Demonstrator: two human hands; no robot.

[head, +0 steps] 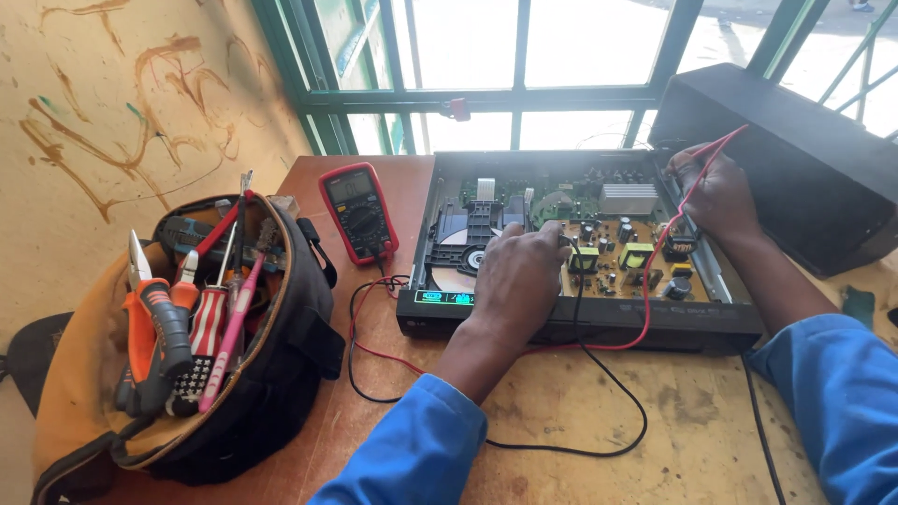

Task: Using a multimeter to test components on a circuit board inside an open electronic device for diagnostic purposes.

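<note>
Here the left hand [517,271] rests curled over the middle of the opened disc player [571,245], fingers pinched on the black probe lead [599,365] at the circuit board [629,248], while the right hand [716,192] holds the red probe lead [645,299] closed at the board's far right corner. The player lies flat on the wooden table [655,421], lid off, its disc tray left of the board, with a red multimeter [358,211] just beside it and an open tool bag [187,337] further left
</note>
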